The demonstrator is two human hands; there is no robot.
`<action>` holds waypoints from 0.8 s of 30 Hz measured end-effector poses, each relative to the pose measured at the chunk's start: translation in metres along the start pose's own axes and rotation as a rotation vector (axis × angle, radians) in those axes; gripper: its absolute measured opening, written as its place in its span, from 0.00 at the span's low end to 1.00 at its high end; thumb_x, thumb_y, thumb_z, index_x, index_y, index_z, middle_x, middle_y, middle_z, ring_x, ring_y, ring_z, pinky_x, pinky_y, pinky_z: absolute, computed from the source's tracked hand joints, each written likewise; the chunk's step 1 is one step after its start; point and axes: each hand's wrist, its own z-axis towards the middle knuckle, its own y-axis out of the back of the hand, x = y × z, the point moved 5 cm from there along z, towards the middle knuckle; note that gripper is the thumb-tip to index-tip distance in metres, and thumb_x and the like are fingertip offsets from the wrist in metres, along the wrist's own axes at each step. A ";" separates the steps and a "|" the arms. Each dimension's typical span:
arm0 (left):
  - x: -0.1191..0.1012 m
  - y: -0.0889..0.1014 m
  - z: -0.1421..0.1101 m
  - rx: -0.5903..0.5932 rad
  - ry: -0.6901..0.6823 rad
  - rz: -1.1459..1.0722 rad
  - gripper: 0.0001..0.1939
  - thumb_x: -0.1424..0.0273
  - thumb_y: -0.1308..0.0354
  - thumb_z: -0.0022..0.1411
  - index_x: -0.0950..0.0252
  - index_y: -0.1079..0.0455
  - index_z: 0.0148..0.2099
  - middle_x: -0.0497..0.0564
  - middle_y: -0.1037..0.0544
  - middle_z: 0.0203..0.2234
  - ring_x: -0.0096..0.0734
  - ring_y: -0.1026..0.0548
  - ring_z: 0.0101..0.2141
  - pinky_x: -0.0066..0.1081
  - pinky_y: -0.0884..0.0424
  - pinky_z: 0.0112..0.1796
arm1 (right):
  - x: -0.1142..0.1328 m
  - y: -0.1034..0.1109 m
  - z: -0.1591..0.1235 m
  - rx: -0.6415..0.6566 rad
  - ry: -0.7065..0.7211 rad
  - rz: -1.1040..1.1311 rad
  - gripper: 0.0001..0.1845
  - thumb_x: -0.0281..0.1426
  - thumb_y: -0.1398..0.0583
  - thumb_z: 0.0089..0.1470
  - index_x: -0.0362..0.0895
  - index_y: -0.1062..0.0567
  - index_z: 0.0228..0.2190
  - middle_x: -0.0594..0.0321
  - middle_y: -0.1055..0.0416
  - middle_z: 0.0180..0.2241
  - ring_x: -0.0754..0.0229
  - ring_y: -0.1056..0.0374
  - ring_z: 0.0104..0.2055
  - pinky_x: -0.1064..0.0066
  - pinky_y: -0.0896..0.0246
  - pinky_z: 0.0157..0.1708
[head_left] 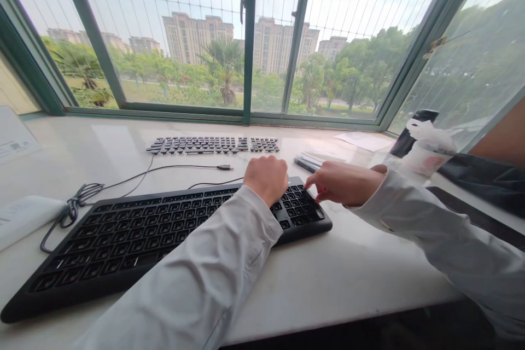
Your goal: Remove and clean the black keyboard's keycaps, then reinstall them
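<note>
A black keyboard point(135, 229) without keycaps lies slanted on the white surface, its open key wells showing. My left hand point(266, 179) rests over the keyboard between its main keys and number pad. It is closed like a fist; the fingertips, and anything in them, are hidden. My right hand point(342, 183) is at the far right corner of the keyboard, with bent index finger and thumb on its edge by the number pad. Farther back, loose black keycaps point(213, 145) lie in rows like a keyboard layout.
A black cable point(77, 197) lies coiled at left, its USB plug point(224, 167) behind the keyboard. Pens point(307, 164) lie behind my right hand. A dark bottle point(410, 134) and a plastic-wrapped cup point(429, 156) stand at right. Window frames point(184, 114) border the back.
</note>
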 end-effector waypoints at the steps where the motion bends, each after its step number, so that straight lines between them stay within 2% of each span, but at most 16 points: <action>1: 0.000 0.000 0.000 0.001 0.002 -0.004 0.18 0.65 0.54 0.65 0.66 0.23 0.41 0.59 0.22 0.33 0.41 0.24 0.38 0.36 0.32 0.39 | 0.003 0.001 0.000 0.018 0.007 -0.040 0.13 0.26 0.34 0.43 0.48 0.19 0.35 0.62 0.24 0.23 0.57 0.28 0.27 0.69 0.44 0.26; 5: 0.000 0.001 -0.001 0.009 0.009 -0.027 0.17 0.65 0.53 0.65 0.66 0.24 0.42 0.59 0.22 0.34 0.39 0.24 0.39 0.35 0.32 0.41 | 0.013 0.007 0.006 0.058 0.015 -0.194 0.07 0.26 0.33 0.41 0.46 0.19 0.27 0.60 0.26 0.21 0.57 0.29 0.25 0.70 0.44 0.25; 8: 0.001 0.002 -0.001 0.013 0.010 -0.030 0.17 0.65 0.53 0.65 0.66 0.24 0.42 0.59 0.22 0.34 0.39 0.24 0.40 0.35 0.32 0.41 | 0.016 0.009 0.011 0.068 0.027 -0.232 0.06 0.25 0.32 0.38 0.46 0.20 0.24 0.61 0.27 0.21 0.59 0.29 0.24 0.71 0.43 0.25; 16: 0.001 0.002 -0.001 0.014 0.007 -0.027 0.17 0.65 0.53 0.65 0.65 0.24 0.43 0.58 0.22 0.34 0.38 0.24 0.40 0.33 0.32 0.41 | 0.010 0.005 0.011 0.134 0.062 -0.126 0.07 0.24 0.36 0.42 0.46 0.19 0.26 0.61 0.24 0.23 0.60 0.30 0.25 0.71 0.44 0.25; 24: 0.002 0.001 0.000 0.009 0.013 -0.017 0.17 0.66 0.53 0.64 0.65 0.24 0.42 0.58 0.22 0.34 0.38 0.24 0.39 0.33 0.32 0.41 | 0.003 0.004 0.013 0.142 0.123 -0.043 0.11 0.31 0.35 0.46 0.47 0.18 0.35 0.61 0.22 0.26 0.58 0.28 0.31 0.71 0.42 0.30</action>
